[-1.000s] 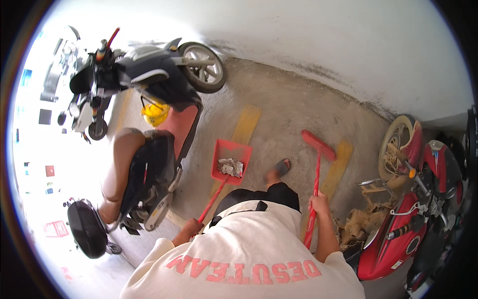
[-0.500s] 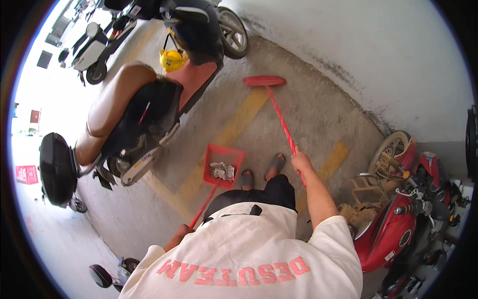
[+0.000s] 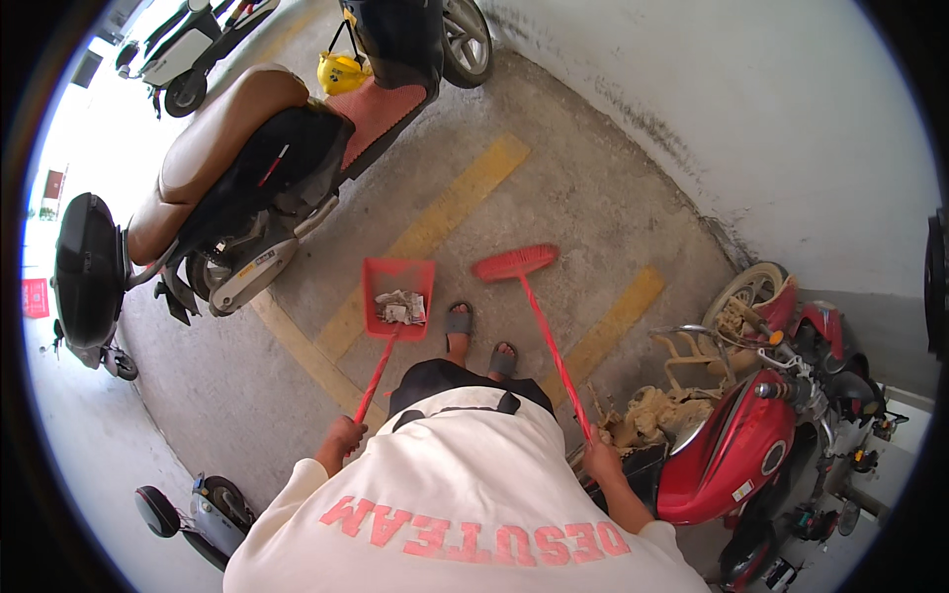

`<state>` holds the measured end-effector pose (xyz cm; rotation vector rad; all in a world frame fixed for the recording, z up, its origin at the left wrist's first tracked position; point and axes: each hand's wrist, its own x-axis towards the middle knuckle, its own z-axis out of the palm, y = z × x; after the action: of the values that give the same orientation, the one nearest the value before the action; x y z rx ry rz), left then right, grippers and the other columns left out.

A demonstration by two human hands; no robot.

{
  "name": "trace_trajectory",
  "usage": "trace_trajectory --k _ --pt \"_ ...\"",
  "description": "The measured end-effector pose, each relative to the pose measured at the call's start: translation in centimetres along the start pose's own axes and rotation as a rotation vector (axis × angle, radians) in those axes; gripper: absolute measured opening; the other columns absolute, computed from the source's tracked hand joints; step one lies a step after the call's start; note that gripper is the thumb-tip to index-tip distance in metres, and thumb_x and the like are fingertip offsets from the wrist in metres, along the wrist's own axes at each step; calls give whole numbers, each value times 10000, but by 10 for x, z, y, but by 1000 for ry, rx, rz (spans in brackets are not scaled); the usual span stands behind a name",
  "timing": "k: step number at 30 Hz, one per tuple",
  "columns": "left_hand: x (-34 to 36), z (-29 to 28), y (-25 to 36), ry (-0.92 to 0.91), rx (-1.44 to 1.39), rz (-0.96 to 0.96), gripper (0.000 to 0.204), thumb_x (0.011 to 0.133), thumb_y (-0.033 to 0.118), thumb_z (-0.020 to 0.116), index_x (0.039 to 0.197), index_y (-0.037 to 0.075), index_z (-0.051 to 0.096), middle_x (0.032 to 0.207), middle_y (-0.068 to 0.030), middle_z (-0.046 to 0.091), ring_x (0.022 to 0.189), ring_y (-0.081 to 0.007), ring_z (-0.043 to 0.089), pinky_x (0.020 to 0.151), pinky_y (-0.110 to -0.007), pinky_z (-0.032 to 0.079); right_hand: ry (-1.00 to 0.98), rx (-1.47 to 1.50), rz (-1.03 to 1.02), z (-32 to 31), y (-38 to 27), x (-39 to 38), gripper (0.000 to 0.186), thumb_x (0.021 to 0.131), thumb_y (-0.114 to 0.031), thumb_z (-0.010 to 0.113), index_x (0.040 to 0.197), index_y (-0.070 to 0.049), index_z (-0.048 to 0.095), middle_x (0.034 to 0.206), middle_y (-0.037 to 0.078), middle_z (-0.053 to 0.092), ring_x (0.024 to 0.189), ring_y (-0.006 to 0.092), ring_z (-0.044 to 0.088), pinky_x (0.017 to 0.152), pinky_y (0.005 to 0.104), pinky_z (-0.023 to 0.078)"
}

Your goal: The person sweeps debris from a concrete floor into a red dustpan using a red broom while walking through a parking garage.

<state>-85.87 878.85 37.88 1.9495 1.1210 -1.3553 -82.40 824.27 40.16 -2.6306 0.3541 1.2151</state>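
Note:
My left hand [image 3: 342, 436] is closed round the handle of a red dustpan [image 3: 372, 318], whose pan lies ahead of my feet, left of the middle. Crumpled pale paper scraps [image 3: 401, 307] rest inside it. In my right hand [image 3: 601, 460] is the spiral-striped handle of a red broom [image 3: 515, 263]. The broom head is right of the dustpan and apart from it, over the concrete floor. Both handles slant up from my hands toward the far side.
A scooter with a brown seat [image 3: 232, 109] stands at the left, a yellow bag [image 3: 341, 73] hanging on it. To the right is a red motorcycle [image 3: 727, 455] beside a dusty wheel. A white wall [image 3: 751, 119] bounds the far right. Yellow lines [image 3: 460, 198] mark the floor.
My right hand has drawn the broom nearer, bringing its head down from the far floor. The dustpan has shifted slightly left and up in view. My feet have stepped, and the whole view has shifted.

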Motion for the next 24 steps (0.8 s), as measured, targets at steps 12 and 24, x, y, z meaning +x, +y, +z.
trace_trajectory --k 12,24 --pt "-16 67 -45 47 -138 -28 306 804 266 598 683 -12 555 536 -97 539 398 -191 506 355 -349 404 73 46 -219 -50 -25 50 482 867 -197 470 1336 -204 355 834 254 598 819 438 572 710 515 444" --pt "-28 77 -88 49 -54 -12 310 782 267 608 678 -24 583 536 -105 552 396 -210 517 365 -348 420 15 -119 -151 -13 -6 74 536 827 -145 434 1346 -225 324 942 232 604 850 420 575 728 482 452"
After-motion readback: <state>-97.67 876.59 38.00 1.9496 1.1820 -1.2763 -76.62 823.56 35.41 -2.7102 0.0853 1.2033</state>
